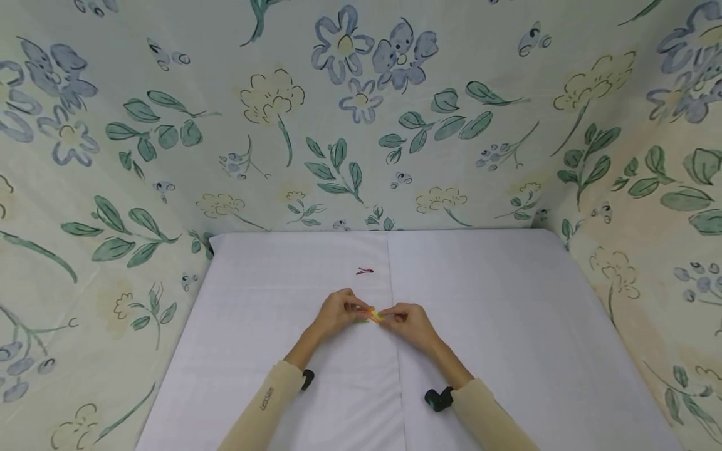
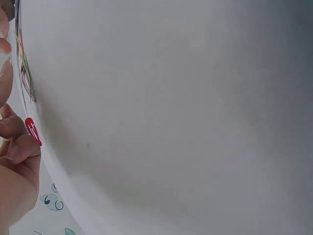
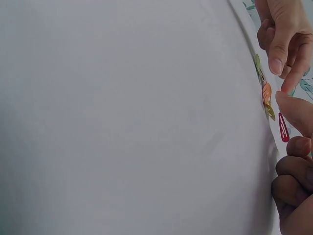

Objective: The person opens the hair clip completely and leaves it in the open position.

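Small curtained-off booth, going by the floral-print sheeting (image 1: 366,150) walling in the far side and both flanks (home or studio beyond it, can't tell). Print is blue and yellow flowers, green leaf sprigs. White-draped tabletop (image 1: 485,300), front-to-back seam (image 1: 400,376), takes up most of the space between.

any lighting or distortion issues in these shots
Head view: fairly even light, but the bright cluster of clips is too small to make out piece by piece; left wrist view: the white cloth darkens toward the right edge, and its far border looks bowed; right wrist view: the cloth dims toward the lower left, its border also curved.
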A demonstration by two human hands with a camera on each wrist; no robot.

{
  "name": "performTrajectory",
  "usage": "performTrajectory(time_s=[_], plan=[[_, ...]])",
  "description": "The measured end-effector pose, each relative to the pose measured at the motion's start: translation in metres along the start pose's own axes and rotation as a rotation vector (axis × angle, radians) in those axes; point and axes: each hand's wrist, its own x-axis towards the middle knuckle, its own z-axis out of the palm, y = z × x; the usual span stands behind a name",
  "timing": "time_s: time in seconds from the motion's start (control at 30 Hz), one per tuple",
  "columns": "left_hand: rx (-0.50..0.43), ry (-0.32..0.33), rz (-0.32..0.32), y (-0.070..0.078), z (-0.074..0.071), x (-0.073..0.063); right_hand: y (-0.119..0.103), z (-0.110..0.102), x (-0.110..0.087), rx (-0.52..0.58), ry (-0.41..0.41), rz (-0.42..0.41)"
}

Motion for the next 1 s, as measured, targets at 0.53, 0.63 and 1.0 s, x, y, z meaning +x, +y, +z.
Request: performTrajectory(time_s=[0.53,0.63,1.0], plan=[[0.079,-0.028,0.001,-0.0057,0.0059,0.0023,-0.0030,0.0032,-0.0027,-0.097,0.023,-0.033],[0.087,-0.020,-0.003,-0.0057,0.0068,0.0025,-0.0020,0.0040,-0.0029,-0.107,0.035,-0.050],[0.080,-0.037,0.009,-0.0033,0.0086,0.0005,0.0020,0.0087,-0.0031,-0.119,0.082,-0.080]])
